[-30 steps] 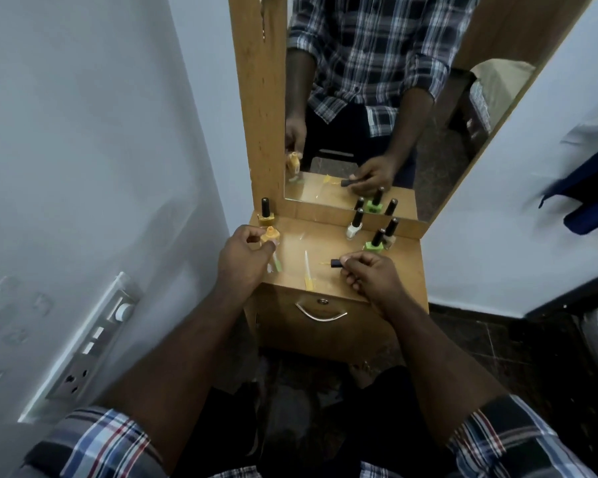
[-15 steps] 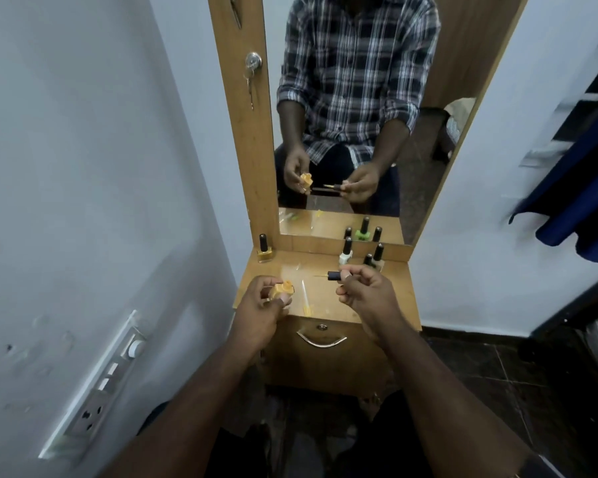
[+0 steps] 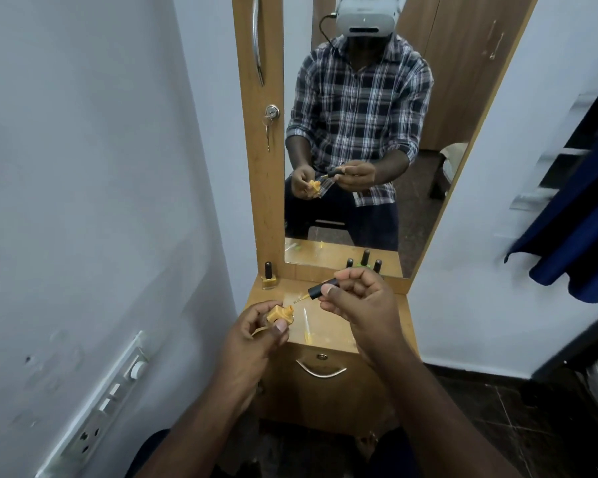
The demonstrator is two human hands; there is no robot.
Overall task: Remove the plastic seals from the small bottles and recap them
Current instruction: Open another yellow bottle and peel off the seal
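My left hand [image 3: 252, 334] holds a small orange bottle [image 3: 281, 313], uncapped and tilted with its neck pointing right. My right hand [image 3: 363, 305] pinches that bottle's black cap [image 3: 320, 289], whose thin brush points down-left at the neck, a little apart from it. Both hands hover above the small wooden dressing table [image 3: 328, 331]. A capped yellow bottle [image 3: 269, 276] stands at the table's back left corner. Other capped bottles at the back are hidden behind my right hand; only their mirror images show.
A thin clear plastic strip [image 3: 307, 326] lies on the tabletop between my hands. The tall mirror [image 3: 359, 132] rises behind the table. A white wall with a switch panel [image 3: 111, 398] is close on the left. Blue cloth [image 3: 580, 243] hangs at right.
Both hands have lifted off the tabletop and come closer together. The orange bottle is now tilted sideways, and the cap's brush has moved near its neck. The camera has tilted upward.
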